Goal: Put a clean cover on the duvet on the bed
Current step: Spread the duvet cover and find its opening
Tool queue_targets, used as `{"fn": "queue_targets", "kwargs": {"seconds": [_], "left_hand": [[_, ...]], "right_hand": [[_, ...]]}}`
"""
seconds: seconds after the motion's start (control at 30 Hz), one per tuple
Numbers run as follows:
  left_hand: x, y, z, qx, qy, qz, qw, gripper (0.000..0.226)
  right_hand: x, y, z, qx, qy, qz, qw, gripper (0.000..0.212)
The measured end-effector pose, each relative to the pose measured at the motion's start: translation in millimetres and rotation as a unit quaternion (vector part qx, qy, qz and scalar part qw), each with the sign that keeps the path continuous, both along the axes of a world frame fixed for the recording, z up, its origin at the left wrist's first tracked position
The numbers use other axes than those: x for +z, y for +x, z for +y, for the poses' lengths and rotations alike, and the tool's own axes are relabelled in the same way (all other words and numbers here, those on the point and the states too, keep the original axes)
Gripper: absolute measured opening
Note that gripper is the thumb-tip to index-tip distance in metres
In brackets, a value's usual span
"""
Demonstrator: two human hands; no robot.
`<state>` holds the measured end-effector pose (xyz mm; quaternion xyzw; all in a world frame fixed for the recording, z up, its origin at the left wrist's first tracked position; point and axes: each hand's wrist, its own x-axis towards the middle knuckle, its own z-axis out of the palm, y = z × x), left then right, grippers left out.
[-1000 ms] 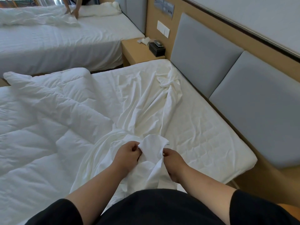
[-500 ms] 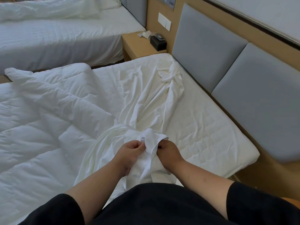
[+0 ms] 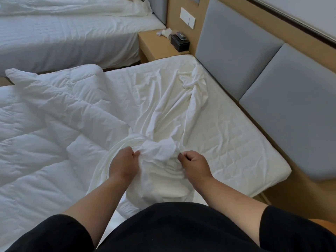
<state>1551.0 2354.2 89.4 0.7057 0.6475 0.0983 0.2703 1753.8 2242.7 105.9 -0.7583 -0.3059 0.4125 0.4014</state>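
a hotel twin room: two single beds, the near bed (image 3: 227, 142) across the middle of the frame and a second bed (image 3: 63, 42) at upper left, both in plain white linen. padded grey headboard panels (image 3: 236, 57) sit in a wooden wall at right, with a switch plate (image 3: 188, 19), a nightstand (image 3: 156, 46) and a black tissue box (image 3: 180, 44).

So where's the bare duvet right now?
In the head view the duvet lies bunched on the bed's left half, beside the crumpled cover both hands pinch.
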Motion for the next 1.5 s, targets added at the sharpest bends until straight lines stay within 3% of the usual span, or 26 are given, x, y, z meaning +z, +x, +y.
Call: {"fn": "queue_targets", "kwargs": {"seconds": [0.07,0.2,0.3,0.43,0.57,0.73,0.87,1.0,1.07,1.13,1.23,1.43,1.5], "left_hand": [[0,6,1,-0.048,0.0,0.015,0.999,0.029],[6,20,-9,-0.198,0.097,-0.098,0.971,0.012],[16,32,-11,-0.286,0.063,-0.111,0.95,0.033],[29,46,-14,-0.268,-0.033,-0.12,0.955,0.045],[33,58,-21,-0.21,-0.026,-0.097,0.972,0.026],[27,57,-23,-0.11,0.004,-0.087,0.99,0.024],[32,60,-29,-0.159,-0.065,-0.092,0.981,0.02],[32,58,-29,-0.142,-0.077,-0.094,0.982,0.036],[32,55,-27,-0.122,-0.079,-0.091,0.985,0.045],[32,53,-26,-0.096,-0.085,-0.101,0.987,0.047],[36,46,-23,-0.073,-0.086,-0.116,0.987,0.047],[33,28,-22,-0.054,-0.105,-0.181,0.976,0.041],[33,29,-25,-0.063,-0.116,-0.212,0.968,0.038]], "right_hand": [[0,-4,2,0.005,0.004,0.012,1.0,0.038],[3,2,6,0.034,0.004,0.012,0.999,0.038],[1,1,6,0.053,0.003,0.049,0.997,0.025],[6,2,9,0.047,-0.004,0.119,0.992,0.015],[5,2,14,0.041,-0.02,0.141,0.989,0.013],[-1,-1,25,-0.036,-0.056,0.162,0.985,0.022],[8,-2,29,-0.029,-0.055,0.226,0.972,0.021],[4,4,27,0.028,-0.028,0.294,0.955,0.019],[2,4,30,0.041,-0.028,0.223,0.974,0.019],[3,5,35,0.064,-0.025,0.048,0.996,0.029],[4,11,42,0.125,-0.004,-0.169,0.978,0.034],[-4,44,48,0.191,-0.058,-0.35,0.915,0.022],[-8,34,50,0.216,-0.074,-0.363,0.903,0.016]]}}
